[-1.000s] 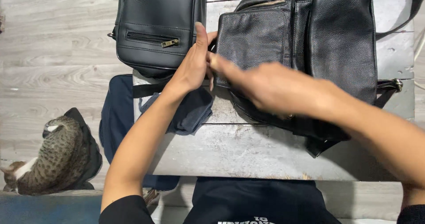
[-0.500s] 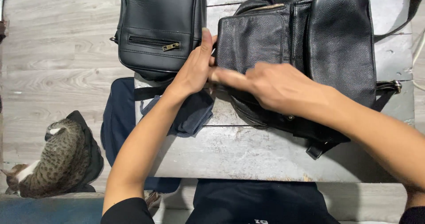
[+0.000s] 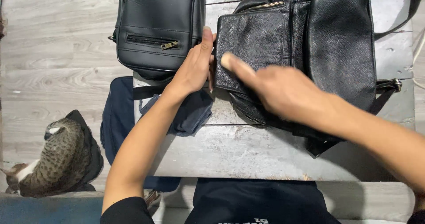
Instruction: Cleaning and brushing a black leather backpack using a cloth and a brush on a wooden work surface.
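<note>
While the large black leather bag [image 3: 310, 51] lies flat on the grey desk [image 3: 248, 153], the left hand [image 3: 195, 67] stands edge-on against the left side of its pebbled front pocket [image 3: 252, 42], fingers straight and together, gripping nothing. Right hand [image 3: 283, 89] crosses above the same pocket, index finger [image 3: 232, 64] extended and its tip on the pocket leather, remaining fingers curled; it clamps nothing. Just left of the left hand, a smaller smooth black bag [image 3: 157, 25] with a brass zip pull overhangs the desk's far-left corner. Beneath the left wrist lies a folded dark blue cloth [image 3: 190, 111]. On the wooden floor [image 3: 57, 51] to the left, a tabby cat [image 3: 53, 160] lies curled
</note>
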